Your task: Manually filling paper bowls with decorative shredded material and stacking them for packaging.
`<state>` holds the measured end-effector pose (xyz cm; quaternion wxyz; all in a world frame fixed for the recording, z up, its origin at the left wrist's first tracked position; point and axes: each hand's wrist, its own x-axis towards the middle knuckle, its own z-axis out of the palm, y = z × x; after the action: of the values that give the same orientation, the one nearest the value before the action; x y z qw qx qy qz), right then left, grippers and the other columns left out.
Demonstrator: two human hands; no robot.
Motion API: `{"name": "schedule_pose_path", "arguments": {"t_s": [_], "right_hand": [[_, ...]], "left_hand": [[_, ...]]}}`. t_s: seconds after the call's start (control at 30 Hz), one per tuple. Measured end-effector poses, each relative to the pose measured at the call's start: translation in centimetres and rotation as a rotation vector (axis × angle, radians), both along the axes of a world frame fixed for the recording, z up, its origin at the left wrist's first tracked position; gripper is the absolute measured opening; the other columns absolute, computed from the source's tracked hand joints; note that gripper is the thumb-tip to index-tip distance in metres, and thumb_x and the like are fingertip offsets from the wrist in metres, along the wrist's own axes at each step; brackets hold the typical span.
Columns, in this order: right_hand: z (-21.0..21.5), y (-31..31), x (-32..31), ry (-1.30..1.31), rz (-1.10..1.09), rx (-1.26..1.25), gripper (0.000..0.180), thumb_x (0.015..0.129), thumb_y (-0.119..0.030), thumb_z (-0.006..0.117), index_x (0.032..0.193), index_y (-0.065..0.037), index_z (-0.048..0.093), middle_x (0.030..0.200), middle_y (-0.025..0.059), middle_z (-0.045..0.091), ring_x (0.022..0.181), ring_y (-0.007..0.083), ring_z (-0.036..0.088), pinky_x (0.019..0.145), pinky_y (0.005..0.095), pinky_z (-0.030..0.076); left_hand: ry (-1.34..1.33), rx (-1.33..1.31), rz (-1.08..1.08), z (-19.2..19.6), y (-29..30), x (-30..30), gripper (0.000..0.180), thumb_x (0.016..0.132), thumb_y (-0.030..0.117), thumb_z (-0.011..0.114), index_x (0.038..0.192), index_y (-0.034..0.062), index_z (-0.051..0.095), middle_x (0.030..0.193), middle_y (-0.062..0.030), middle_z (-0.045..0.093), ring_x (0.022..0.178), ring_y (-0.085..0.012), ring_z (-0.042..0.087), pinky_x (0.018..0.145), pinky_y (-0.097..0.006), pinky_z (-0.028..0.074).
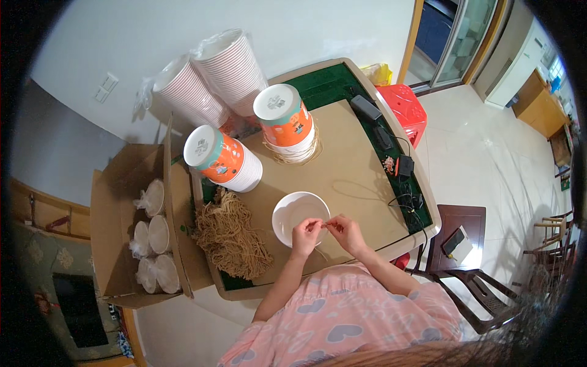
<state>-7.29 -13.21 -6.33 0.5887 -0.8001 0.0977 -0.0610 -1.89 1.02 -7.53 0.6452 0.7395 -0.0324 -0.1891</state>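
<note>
My left hand (308, 235) and my right hand (345, 235) meet above the near right rim of a white paper bucket (286, 211). Both are closed in a pinch, fingertips almost touching, on what looks like a thin tan cord. A short length of it shows below my left hand; the rest is too fine to follow. The bucket stands upright and its inside looks bare white. To the left lies a large tangled heap of tan cords (232, 238).
Two upside-down stacks of orange-and-teal paper buckets, one stack (223, 159) and another ringed with cords (286, 125), stand behind. Bagged bucket stacks (229, 67) lean by the wall. An open carton (122, 226) holds wrapped cups. Black adapters (365, 109) and cables line the right edge.
</note>
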Motion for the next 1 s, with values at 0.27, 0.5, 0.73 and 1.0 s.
{"name": "schedule_pose_path", "arguments": {"t_s": [0.27, 0.5, 0.73, 1.0], "right_hand": [[-0.3, 0.0, 0.0, -0.023, -0.006, 0.03, 0.009, 0.079, -0.01, 0.063, 0.086, -0.007, 0.066, 0.076, 0.0084, 0.058, 0.058, 0.0176, 0.054, 0.056, 0.0295, 0.045], [-0.1, -0.2, -0.1, 0.003, 0.013, -0.065, 0.011, 0.078, -0.012, 0.062, 0.087, -0.005, 0.064, 0.077, 0.0093, 0.058, 0.063, 0.0201, 0.058, 0.058, 0.0311, 0.047], [-0.3, 0.0, 0.0, -0.058, -0.021, -0.083, 0.01, 0.078, -0.008, 0.062, 0.087, -0.003, 0.064, 0.075, 0.0092, 0.058, 0.059, 0.0171, 0.055, 0.055, 0.0282, 0.045], [0.1, 0.0, 0.1, -0.078, -0.027, -0.106, 0.01, 0.078, -0.009, 0.063, 0.087, -0.004, 0.065, 0.074, 0.009, 0.058, 0.058, 0.0177, 0.055, 0.054, 0.0284, 0.045]], "left_hand": [[0.031, 0.021, -0.014, 1.2, -0.1, -0.1, 0.012, 0.083, 0.012, 0.06, 0.089, 0.002, 0.063, 0.073, 0.0015, 0.06, 0.059, -0.0026, 0.05, 0.05, -0.017, 0.04], [-0.005, 0.072, 0.001, 1.2, 0.0, 0.2, 0.013, 0.082, 0.01, 0.062, 0.09, 0.0014, 0.063, 0.073, 0.0002, 0.062, 0.06, -0.0047, 0.053, 0.054, -0.019, 0.044], [-0.195, 0.109, -0.135, 0.5, -0.2, -0.1, 0.021, 0.077, 0.009, 0.066, 0.096, 0.0012, 0.062, 0.081, -0.0051, 0.065, 0.063, -0.009, 0.058, 0.058, -0.024, 0.048], [-0.375, 0.304, -0.101, 2.0, -0.7, -0.4, 0.015, 0.076, 0.006, 0.063, 0.09, 0.0028, 0.063, 0.076, -0.0081, 0.065, 0.062, -0.0134, 0.059, 0.058, -0.027, 0.047]]}}
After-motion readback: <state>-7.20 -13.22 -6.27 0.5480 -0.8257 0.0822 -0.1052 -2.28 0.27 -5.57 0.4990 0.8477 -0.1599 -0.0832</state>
